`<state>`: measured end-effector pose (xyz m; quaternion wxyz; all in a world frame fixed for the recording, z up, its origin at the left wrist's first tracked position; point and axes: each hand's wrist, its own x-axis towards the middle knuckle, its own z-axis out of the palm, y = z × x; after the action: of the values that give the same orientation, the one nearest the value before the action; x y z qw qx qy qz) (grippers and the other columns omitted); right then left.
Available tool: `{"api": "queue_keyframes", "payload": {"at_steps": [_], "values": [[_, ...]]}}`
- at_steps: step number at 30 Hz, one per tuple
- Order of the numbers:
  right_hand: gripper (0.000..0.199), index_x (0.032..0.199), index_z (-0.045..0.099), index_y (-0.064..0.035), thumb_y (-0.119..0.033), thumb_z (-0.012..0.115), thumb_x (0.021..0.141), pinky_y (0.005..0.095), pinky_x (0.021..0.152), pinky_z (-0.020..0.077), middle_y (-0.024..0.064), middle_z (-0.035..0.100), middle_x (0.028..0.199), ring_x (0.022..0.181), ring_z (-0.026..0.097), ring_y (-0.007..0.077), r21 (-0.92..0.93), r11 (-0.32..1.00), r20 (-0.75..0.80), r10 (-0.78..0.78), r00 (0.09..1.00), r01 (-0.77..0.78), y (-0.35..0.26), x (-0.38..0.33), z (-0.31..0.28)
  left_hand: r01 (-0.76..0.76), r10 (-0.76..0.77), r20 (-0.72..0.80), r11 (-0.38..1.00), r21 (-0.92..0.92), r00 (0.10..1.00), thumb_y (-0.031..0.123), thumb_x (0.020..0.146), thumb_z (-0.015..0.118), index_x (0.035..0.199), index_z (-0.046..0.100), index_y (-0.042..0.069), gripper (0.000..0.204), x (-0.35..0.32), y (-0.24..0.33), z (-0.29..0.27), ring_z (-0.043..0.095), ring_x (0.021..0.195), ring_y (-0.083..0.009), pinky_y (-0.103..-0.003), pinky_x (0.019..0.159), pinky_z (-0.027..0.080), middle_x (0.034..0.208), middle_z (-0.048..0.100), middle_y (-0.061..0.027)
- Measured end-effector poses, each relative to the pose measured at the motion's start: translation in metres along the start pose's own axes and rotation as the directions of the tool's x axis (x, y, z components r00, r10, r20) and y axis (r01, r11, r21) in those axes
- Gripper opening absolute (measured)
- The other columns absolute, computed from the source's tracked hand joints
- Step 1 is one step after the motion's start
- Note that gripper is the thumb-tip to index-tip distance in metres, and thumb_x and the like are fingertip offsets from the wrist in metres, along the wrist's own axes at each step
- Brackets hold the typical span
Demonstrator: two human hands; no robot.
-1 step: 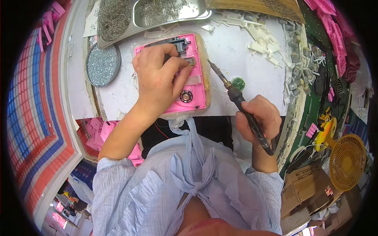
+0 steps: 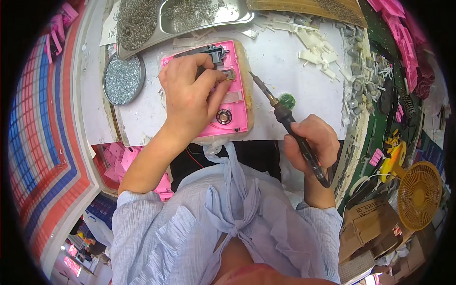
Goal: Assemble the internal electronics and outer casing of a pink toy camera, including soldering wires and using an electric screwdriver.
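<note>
A pink plastic housing (image 2: 242, 107) lies on a pad on the white table, with a black mechanism (image 2: 217, 55) at its far end and a small round speaker (image 2: 224, 116) near its close end. My left hand (image 2: 190, 90) rests over the housing, thumb and forefinger pinched at a small grey part (image 2: 230, 74); what sits between the fingertips is too small to make out. In my right hand (image 2: 316, 142) is a soldering iron (image 2: 287, 116), its tip pointing up and left, beside the housing and apart from it.
A small green round container (image 2: 287, 100) stands right of the iron. Left lies a round dish of tiny metal pieces (image 2: 123, 78); behind, a metal tray (image 2: 228, 19) holds springs. White plastic parts (image 2: 316, 47) and grey blocks (image 2: 354, 71) line the table's right. A yellow fan (image 2: 419, 195) stands lower right.
</note>
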<state>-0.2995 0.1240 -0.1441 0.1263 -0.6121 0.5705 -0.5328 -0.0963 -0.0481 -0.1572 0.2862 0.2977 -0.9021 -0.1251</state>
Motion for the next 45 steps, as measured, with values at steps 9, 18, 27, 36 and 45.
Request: {"api": "queue_keyframes", "payload": {"at_steps": [9,18,27,36,45], "values": [[0.030,0.104,0.068,-0.0025,-0.002,0.080,0.076,0.0313,0.047,0.0441,0.0069,0.065,0.072,0.052,0.058,0.0206,-0.003,0.999,-0.034,-0.032,0.999,0.032,0.007,0.001,0.004,-0.040,0.040,0.017,0.999,0.015,0.999,0.014,0.078,0.082,0.090,0.075,0.014,0.014,0.002,-0.001,-0.012,0.058,0.089,-0.0200,-0.039,0.086,0.036,0.093,0.063,0.0006],[0.031,0.105,0.067,-0.0028,-0.001,0.080,0.076,0.0317,0.047,0.0445,0.0067,0.064,0.070,0.052,0.058,0.0215,0.011,0.999,-0.027,-0.041,0.999,0.041,0.014,0.006,0.011,-0.102,0.102,-0.040,0.995,-0.011,0.994,0.013,0.076,0.085,0.091,0.077,0.015,0.017,0.007,-0.009,-0.007,0.058,0.075,-0.0165,-0.037,0.083,0.034,0.079,0.063,0.0034],[0.032,0.105,0.068,-0.0055,-0.003,0.080,0.074,0.0329,0.046,0.0437,0.0061,0.061,0.068,0.051,0.057,0.0228,-0.026,0.999,-0.024,-0.041,0.999,0.041,0.018,0.006,0.016,-0.116,0.114,0.023,0.987,0.109,0.993,0.011,0.077,0.081,0.095,0.077,0.014,0.019,0.008,-0.001,-0.008,0.059,0.079,-0.0165,-0.037,0.086,0.034,0.087,0.066,0.0031],[0.033,0.103,0.069,-0.0072,-0.006,0.082,0.073,0.0337,0.047,0.0438,0.0056,0.060,0.067,0.051,0.057,0.0235,-0.005,0.999,-0.023,-0.039,0.999,0.038,0.019,0.007,0.022,-0.113,0.110,0.026,0.980,0.166,0.994,0.015,0.077,0.080,0.086,0.074,0.015,0.011,0.009,-0.001,0.000,0.056,0.077,-0.0185,-0.042,0.088,0.032,0.079,0.059,0.0033],[0.033,0.102,0.069,-0.0102,-0.006,0.082,0.073,0.0341,0.049,0.0451,0.0024,0.061,0.069,0.054,0.057,0.0230,-0.034,0.998,0.034,-0.049,0.998,0.051,0.015,0.012,0.027,-0.108,0.105,0.030,0.981,0.161,0.994,0.015,0.077,0.080,0.085,0.074,0.015,0.011,0.009,-0.001,0.000,0.056,0.078,-0.0185,-0.042,0.087,0.033,0.081,0.059,0.0032]]}}
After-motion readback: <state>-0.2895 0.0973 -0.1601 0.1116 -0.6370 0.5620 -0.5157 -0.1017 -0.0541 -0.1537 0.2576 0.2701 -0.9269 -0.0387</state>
